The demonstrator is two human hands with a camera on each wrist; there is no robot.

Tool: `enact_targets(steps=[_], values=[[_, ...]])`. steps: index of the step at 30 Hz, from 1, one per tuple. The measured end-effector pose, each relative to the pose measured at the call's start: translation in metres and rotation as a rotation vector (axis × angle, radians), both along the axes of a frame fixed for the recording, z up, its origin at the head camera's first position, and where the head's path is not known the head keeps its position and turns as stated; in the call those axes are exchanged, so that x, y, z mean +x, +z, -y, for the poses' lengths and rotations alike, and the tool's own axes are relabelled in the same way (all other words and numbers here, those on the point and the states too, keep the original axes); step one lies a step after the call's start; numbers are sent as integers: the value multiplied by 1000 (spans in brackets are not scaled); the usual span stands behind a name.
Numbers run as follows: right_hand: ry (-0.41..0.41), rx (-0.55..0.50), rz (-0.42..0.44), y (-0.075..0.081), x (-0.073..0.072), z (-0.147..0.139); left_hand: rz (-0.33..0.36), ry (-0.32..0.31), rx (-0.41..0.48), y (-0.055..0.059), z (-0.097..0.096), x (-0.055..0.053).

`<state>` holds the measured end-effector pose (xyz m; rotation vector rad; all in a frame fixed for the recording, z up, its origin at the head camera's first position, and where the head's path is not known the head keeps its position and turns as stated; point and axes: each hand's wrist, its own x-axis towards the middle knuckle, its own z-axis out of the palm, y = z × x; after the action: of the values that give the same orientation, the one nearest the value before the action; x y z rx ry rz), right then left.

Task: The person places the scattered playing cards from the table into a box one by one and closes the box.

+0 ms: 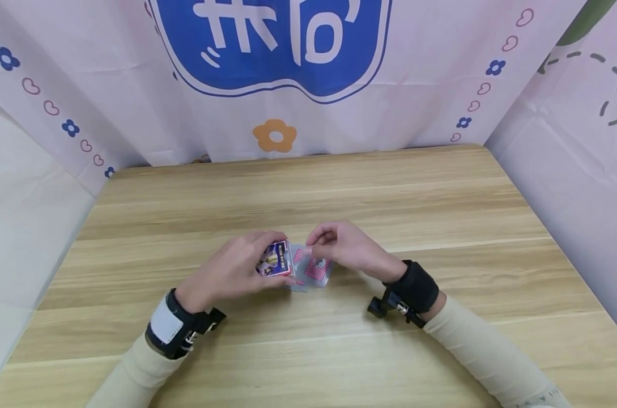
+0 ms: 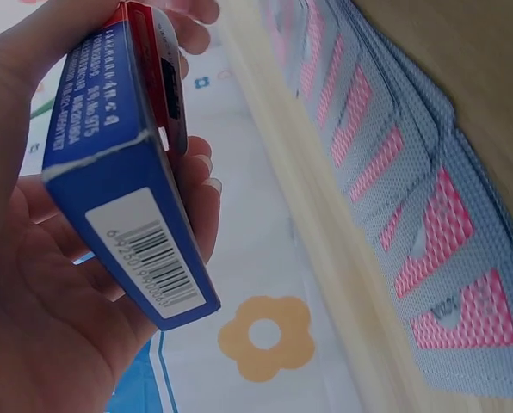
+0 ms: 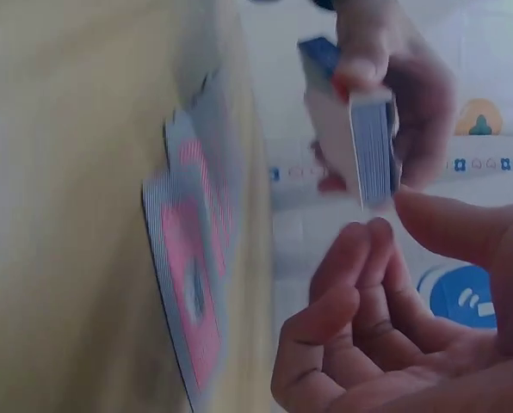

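Note:
My left hand [image 1: 232,263] grips a small blue card box [image 1: 275,259] between thumb and fingers, above the table. A barcode covers the closed end of this card box [image 2: 140,249] in the left wrist view. At its other end, the right wrist view shows the edges of a stack of cards [image 3: 374,155]. My right hand [image 1: 346,246] is beside that end, fingers loosely bent, thumb tip close to the stack. Nothing shows between its thumb and fingers. Several overlapping grey-and-pink cards [image 1: 315,269] lie on the table below both hands.
The wooden table [image 1: 369,351] stretches around the hands. A white cloth [image 1: 339,124] with a blue sign and flowers hangs behind its far edge, and pale cloths [image 1: 558,170] hang at the sides. Both wrists wear black straps [image 1: 415,286] with small cameras.

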<state>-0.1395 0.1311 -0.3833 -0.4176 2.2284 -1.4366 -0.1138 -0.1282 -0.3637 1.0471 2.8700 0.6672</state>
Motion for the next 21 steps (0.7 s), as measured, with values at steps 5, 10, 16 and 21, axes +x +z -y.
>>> enact_targets(steps=[5,10,16,21], values=[[41,337,-217,-3,-10,-9,14,24,-21,0,4,-3],[55,533,-242,-6,-11,-10,20,34,-27,-1,5,-5],[28,614,-241,-8,-7,-5,15,34,-24,-1,6,-6],[41,568,-193,-4,-7,-9,21,34,-26,-2,5,-5]])
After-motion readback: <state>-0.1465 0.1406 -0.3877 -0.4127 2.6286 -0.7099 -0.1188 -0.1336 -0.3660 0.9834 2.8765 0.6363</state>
